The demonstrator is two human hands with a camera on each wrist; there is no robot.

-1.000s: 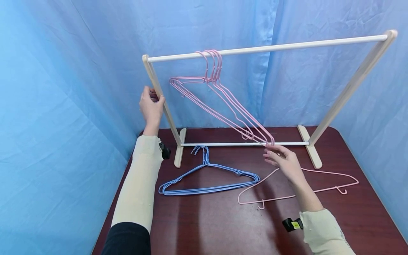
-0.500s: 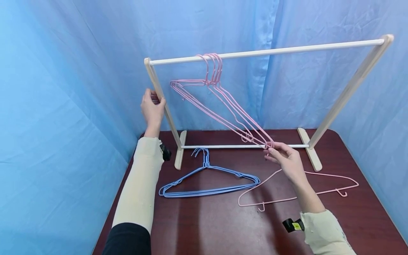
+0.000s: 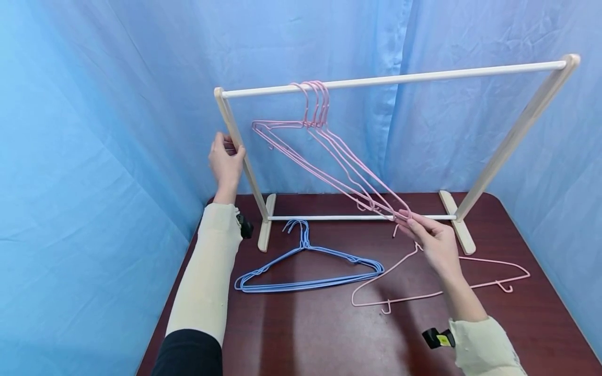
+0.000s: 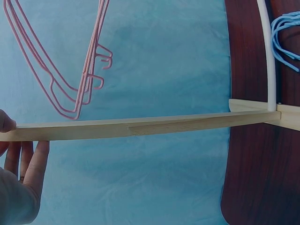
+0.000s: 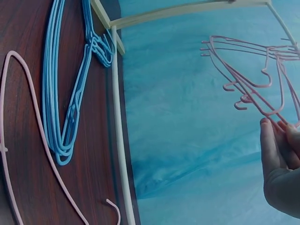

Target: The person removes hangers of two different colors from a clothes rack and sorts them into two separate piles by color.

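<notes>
Hanging from the white top bar [image 3: 447, 75] in the upper middle of the head view, the pink hangers [image 3: 314, 125] show four hooks side by side, and their frames slant down toward the lower right. The right hand [image 3: 438, 244], right of the picture's middle, pinches the low right corner of at least one of them between thumb and fingers; exactly how many wires lie in that pinch is hard to tell, as they overlap. Toward the left of the picture, the left hand [image 3: 227, 164] grips the left wooden post [image 3: 253, 184], thumb on one side and fingers on the other. The right wooden post [image 3: 513, 140] leans toward the upper right corner, and a white lower bar [image 3: 329, 218] joins the two posts near their feet. In front of that bar, at lower centre, a stack of blue hangers [image 3: 304, 241] lies on the dark red-brown table [image 3: 338, 334], hooks pointing to the rear. Right beside the stack, at lower right, a single pink hanger [image 3: 388, 302] lies flat, partly covered by the right hand and wrist. Cream sleeves [image 3: 199, 271] cover both forearms, and a light blue curtain [image 3: 117, 209] fills the rear and both sides
</notes>
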